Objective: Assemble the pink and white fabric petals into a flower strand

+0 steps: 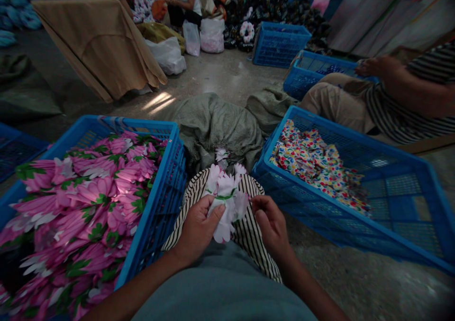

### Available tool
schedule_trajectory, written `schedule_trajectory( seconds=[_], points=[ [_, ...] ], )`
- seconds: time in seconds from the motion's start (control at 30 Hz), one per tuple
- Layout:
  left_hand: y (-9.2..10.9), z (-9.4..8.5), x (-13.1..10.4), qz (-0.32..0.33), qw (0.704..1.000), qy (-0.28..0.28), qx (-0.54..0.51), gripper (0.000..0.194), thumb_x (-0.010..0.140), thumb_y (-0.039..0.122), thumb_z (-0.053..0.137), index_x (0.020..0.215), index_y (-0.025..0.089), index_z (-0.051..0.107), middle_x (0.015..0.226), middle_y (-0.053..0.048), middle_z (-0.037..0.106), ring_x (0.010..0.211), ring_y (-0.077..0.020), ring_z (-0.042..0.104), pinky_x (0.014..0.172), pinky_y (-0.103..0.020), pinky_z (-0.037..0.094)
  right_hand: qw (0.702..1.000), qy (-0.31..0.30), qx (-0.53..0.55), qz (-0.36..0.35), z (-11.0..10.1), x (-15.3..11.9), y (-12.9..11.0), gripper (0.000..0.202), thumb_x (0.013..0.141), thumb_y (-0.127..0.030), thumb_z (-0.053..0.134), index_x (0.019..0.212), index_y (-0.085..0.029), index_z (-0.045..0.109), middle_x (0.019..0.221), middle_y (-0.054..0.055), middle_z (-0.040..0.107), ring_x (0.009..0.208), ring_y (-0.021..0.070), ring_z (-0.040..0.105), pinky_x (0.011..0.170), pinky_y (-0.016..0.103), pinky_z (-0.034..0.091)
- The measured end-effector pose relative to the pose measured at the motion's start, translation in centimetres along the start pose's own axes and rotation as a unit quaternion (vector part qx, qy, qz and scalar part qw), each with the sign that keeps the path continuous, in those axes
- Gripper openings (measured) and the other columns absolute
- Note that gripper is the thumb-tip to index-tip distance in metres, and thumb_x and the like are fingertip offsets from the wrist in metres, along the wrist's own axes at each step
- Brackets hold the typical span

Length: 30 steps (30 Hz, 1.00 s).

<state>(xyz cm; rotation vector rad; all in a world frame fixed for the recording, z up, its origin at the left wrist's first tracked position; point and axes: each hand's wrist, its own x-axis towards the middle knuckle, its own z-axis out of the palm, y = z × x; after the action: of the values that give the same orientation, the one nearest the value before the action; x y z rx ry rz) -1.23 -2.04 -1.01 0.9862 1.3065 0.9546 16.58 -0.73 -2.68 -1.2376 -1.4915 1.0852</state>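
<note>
My left hand (197, 226) grips a pale pink-white cloth flower (224, 188) with green trim, its thumb pressed on the petals. The flower is above my lap, over a black-and-white striped cloth (254, 238). Just right of the petals is my right hand (273, 224), its fingers closed in a pinch; whatever they hold, if anything, is too small to make out. More white petals (222, 155) lie beyond the flower at the mouth of a grey-green sack (220, 117).
A blue crate (151, 216) of pink-and-green cloth flowers (95, 193) stands at my left. On my right, another blue crate (355, 221) holds colourful printed cloth pieces (316, 164). A person in stripes (401, 98) sits beyond it. A brown cloth-draped object (95, 41) stands at far left.
</note>
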Motion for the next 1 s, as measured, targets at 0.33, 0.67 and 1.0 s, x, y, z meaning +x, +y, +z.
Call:
schedule_trajectory(
  seconds=[0.33, 0.67, 1.0],
  points=[
    [0.9, -0.6, -0.8, 0.099, 0.985, 0.018, 0.143, 0.013, 0.079, 0.027, 0.051, 0.082, 0.018, 0.059, 0.075, 0.001, 0.060, 0.069, -0.0126, 0.054, 0.065, -0.021, 0.041, 0.974, -0.104, -0.153, -0.131, -0.9, 1.4, -1.5, 0.023, 0.085, -0.025, 0.043, 0.105, -0.020, 0.053, 0.084, 0.005, 0.059, 0.072, 0.0163, 0.055, 0.063, 0.027, 0.042],
    [1.2, -0.2, -0.8, 0.073, 0.990, -0.005, 0.121, 0.014, 0.079, 0.029, 0.052, 0.079, 0.017, 0.059, 0.073, 0.000, 0.060, 0.068, -0.0133, 0.053, 0.064, -0.022, 0.041, 0.939, -0.146, -0.265, -0.165, -0.5, 2.0, -2.8, 0.026, 0.085, -0.025, 0.046, 0.107, -0.016, 0.055, 0.087, 0.009, 0.065, 0.077, 0.0183, 0.061, 0.066, 0.028, 0.045],
    [1.3, -0.2, -0.6, 0.096, 0.984, -0.006, 0.149, 0.014, 0.079, 0.028, 0.052, 0.078, 0.017, 0.060, 0.072, 0.000, 0.060, 0.067, -0.0136, 0.053, 0.063, -0.023, 0.040, 0.945, -0.141, -0.273, -0.115, -0.4, 1.8, -3.0, 0.026, 0.086, -0.026, 0.044, 0.104, -0.016, 0.060, 0.091, 0.010, 0.067, 0.080, 0.0187, 0.063, 0.071, 0.028, 0.047]
  ],
)
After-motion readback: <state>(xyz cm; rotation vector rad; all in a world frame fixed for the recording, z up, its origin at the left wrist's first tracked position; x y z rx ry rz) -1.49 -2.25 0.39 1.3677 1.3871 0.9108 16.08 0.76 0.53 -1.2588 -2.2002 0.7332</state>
